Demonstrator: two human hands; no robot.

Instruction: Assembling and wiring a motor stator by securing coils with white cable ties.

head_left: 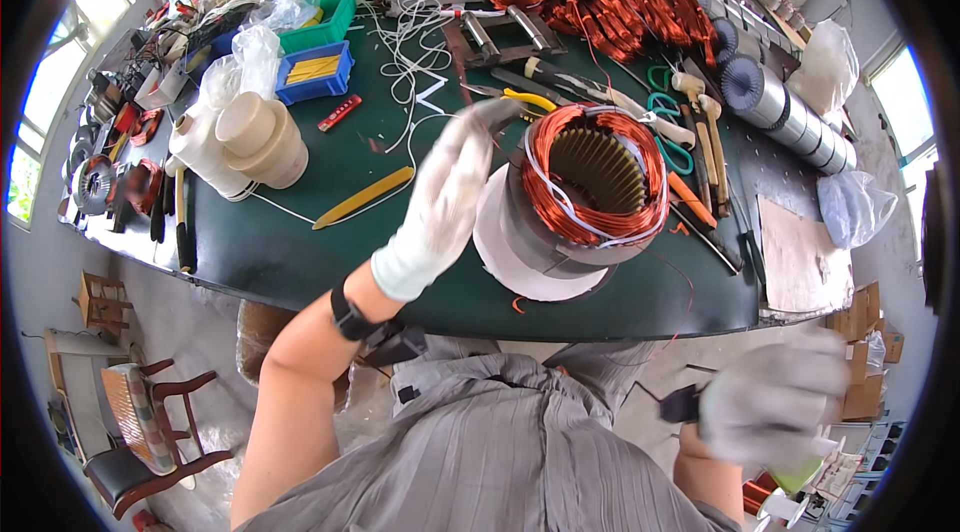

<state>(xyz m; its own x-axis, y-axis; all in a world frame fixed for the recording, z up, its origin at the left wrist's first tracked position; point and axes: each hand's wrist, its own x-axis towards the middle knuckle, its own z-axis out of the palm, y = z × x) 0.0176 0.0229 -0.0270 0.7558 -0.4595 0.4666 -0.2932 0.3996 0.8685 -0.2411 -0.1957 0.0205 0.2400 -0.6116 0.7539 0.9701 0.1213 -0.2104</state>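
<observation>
A motor stator [515, 182] stands upright on a round pale base [548, 277] near the table's front edge. Bundled copper windings [560, 207], tied with white cord, ring its slotted bore. Just left of it, my left hand [440, 202] is raised in a white glove with darkened fingertips. Its fingers are stretched out and close together, and nothing shows in them; whether they touch the stator I cannot tell. My right hand [775, 397], also gloved, hangs in the air beyond the front edge at lower right. Motion smears its fingers, so their grip cannot be made out.
Yellow-handled pliers [530, 100], teal scissors [672, 127] and wooden-handled hammers [710, 142] lie around the stator. White cord spools [262, 142], a yellow flat strip [362, 198] and a blue bin [315, 72] are at left. Copper coils [620, 12] lie at the back; wire reels [785, 102] line the right.
</observation>
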